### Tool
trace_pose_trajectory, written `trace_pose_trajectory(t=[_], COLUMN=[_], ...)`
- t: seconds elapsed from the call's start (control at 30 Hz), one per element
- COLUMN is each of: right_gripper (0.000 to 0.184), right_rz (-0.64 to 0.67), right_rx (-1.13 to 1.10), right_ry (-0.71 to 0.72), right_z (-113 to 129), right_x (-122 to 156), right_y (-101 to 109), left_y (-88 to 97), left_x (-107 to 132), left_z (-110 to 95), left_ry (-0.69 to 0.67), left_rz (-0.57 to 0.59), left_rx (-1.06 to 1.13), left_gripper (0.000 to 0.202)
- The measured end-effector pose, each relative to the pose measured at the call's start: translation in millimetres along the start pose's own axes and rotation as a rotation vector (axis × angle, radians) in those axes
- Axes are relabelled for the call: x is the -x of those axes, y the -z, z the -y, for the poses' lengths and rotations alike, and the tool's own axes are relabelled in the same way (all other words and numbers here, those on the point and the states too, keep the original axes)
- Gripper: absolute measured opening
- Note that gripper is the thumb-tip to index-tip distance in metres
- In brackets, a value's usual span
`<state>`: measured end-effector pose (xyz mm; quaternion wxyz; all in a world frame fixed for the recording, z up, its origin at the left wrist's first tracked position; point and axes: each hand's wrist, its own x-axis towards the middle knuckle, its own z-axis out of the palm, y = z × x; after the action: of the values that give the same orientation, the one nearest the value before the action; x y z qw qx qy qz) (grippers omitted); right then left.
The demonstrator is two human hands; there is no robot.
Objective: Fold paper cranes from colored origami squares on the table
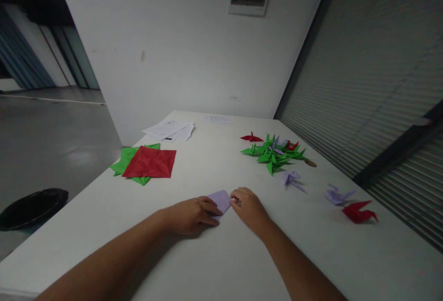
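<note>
A folded piece of lavender origami paper (220, 197) lies on the white table (204, 264) in front of me. My left hand (194, 214) rests over its left part, fingers stretched out and pressing it to the tabletop. At the paper's right corner, my right hand (249, 206) is closed, with thumb and forefinger pinched together at the edge. Whether those fingertips grip the corner or only touch it is hard to make out. The left portion of the paper is hidden under my left fingers.
Red (150, 162) and green paper sheets (126, 158) lie at left, with printed papers (169, 130) behind. A pile of green paper cranes (273, 153) sits at right. Nearer are lavender cranes (292, 180) and a red crane (360, 212). A black bin (32, 209) stands beside the table.
</note>
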<state>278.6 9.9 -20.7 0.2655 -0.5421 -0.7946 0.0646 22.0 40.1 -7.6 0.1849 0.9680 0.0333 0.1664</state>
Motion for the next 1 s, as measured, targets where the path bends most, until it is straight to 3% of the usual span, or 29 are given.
trace_pose_trajectory(t=[0.13, 0.2, 0.53, 0.6, 0.77, 1.0], right_gripper=[0.021, 0.028, 0.034, 0.036, 0.048, 0.035], right_rz=[0.099, 0.172, 0.199, 0.214, 0.265, 0.269], right_rx=[-0.183, -0.201, -0.083, -0.086, -0.055, -0.008], right_ry=[0.258, 0.31, 0.237, 0.242, 0.275, 0.285], right_z=[6, 8, 2, 3, 7, 4], right_x=[2, 3, 3, 3, 5, 8], right_y=[2, 3, 6, 8, 9, 4], left_y=[-2.2, -3.6, 0.7, 0.3, -3.3, -6.6], left_x=[1, 1, 2, 2, 5, 3], left_z=[0, 1, 1, 3, 14, 17], left_ry=[0.042, 0.051, 0.037, 0.153, 0.626, 0.803], left_rz=[-0.017, -0.006, -0.022, -0.106, -0.279, -0.317], left_rx=[-0.034, -0.032, 0.0, -0.05, -0.187, 0.07], left_gripper=[0.041, 0.041, 0.036, 0.036, 0.035, 0.034])
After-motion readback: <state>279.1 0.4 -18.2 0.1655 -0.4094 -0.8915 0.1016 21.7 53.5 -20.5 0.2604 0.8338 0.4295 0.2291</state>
